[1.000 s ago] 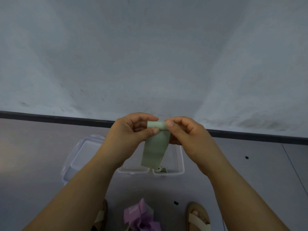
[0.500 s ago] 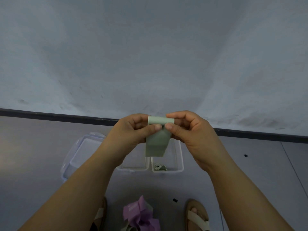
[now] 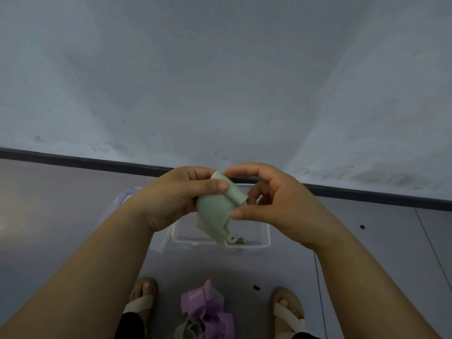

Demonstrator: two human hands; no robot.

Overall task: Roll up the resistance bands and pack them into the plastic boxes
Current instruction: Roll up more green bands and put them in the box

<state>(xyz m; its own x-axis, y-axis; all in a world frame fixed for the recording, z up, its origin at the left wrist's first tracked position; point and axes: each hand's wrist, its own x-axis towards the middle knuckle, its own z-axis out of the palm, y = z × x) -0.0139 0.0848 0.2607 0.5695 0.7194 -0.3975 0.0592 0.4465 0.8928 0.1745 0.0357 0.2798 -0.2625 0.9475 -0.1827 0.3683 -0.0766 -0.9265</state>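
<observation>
We pinch the half-rolled green band [image 3: 215, 214] in left hand [image 3: 176, 199] and right hand [image 3: 276, 204]. One roll [image 3: 233, 239] is boxed; purple bands [image 3: 208, 311] unrolled.

Beneath the grip, our left hand [image 3: 176, 199] and the hanging green band [image 3: 214, 211] cover much of the clear box [image 3: 265, 241]. We cannot tell what its left half holds, and the small roll [image 3: 233, 239] inside shows only in part. Left of the grip, what may be a lid [image 3: 115, 206] lies mostly behind our wrist. Far below, the purple bands [image 3: 208, 311] and sandals [image 3: 288, 311] are cut by the picture's edge. A dark speck [image 3: 256, 287] between them is too small to name.
</observation>
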